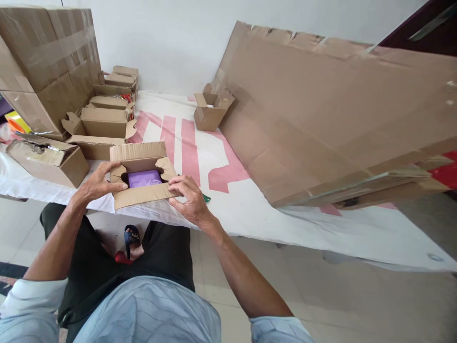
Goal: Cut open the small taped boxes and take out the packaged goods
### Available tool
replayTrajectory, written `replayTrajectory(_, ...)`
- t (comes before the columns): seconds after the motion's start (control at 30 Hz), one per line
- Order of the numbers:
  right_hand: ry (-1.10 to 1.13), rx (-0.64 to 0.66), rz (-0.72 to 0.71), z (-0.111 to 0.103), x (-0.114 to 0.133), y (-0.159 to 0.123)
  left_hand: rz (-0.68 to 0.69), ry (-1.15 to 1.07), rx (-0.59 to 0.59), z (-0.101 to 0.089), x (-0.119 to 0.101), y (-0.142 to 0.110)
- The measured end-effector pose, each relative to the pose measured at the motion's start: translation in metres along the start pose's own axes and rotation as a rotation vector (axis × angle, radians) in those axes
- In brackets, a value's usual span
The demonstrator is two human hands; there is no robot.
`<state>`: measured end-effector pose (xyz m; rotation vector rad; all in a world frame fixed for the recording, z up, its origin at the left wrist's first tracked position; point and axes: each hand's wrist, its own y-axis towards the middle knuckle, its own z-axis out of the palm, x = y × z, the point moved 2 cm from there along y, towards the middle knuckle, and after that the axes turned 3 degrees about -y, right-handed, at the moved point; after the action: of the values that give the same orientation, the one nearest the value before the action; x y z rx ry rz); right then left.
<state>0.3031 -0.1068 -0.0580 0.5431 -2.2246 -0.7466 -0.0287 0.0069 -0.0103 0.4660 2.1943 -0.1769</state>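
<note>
A small open cardboard box stands at the table's front edge, its flaps folded outward. Inside it lies a purple packet. My left hand grips the box's left side, thumb on the front flap and fingers by the back left corner. At the right end of the front flap, my right hand holds the flap's corner between thumb and fingers. A green item shows just beside my right hand, mostly hidden, and I cannot make out its kind.
Left of the box are a worn closed carton and a row of open boxes. Stacked taped cartons rise behind, near yellow tape. Another small box stands by a large leaning cardboard sheet. A white cloth covers the table.
</note>
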Motion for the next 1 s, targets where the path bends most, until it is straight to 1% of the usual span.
replayTrajectory(0.07,-0.023,-0.030,-0.037,0.004,0.001,0.000,-0.012,0.056,-0.035,0.002,-0.002,0.003)
replayTrajectory(0.2,-0.098,0.000,-0.035,0.012,0.004,0.000,-0.058,0.263,-0.101,0.010,-0.014,0.010)
replayTrajectory(0.33,-0.137,0.049,-0.031,0.017,0.007,0.003,-0.164,0.438,-0.142,0.016,-0.033,0.013)
replayTrajectory(0.43,-0.134,0.056,-0.017,0.021,0.008,0.009,-0.254,0.549,-0.160,0.019,-0.047,0.013)
replayTrajectory(0.57,-0.150,0.041,0.023,0.027,0.011,0.015,-0.318,0.622,-0.199,0.023,-0.061,0.014)
replayTrajectory(0.67,-0.157,0.038,0.041,0.030,0.014,0.016,-0.299,0.626,-0.265,0.022,-0.064,0.017)
replayTrajectory(0.7,-0.156,0.036,0.045,0.031,0.014,0.016,-0.282,0.604,-0.287,0.019,-0.064,0.018)
replayTrajectory(0.77,-0.151,0.030,0.050,0.032,0.014,0.014,-0.253,0.485,-0.323,0.010,-0.061,0.020)
replayTrajectory(0.87,-0.133,0.017,0.047,0.033,0.012,0.013,-0.217,0.261,-0.329,-0.012,-0.050,0.020)
replayTrajectory(0.93,-0.121,0.011,0.041,0.034,0.010,0.014,-0.130,0.164,-0.320,-0.030,-0.042,0.018)
replayTrajectory(1.0,-0.115,0.007,0.037,0.035,0.008,0.016,0.018,0.139,-0.309,-0.048,-0.034,0.015)
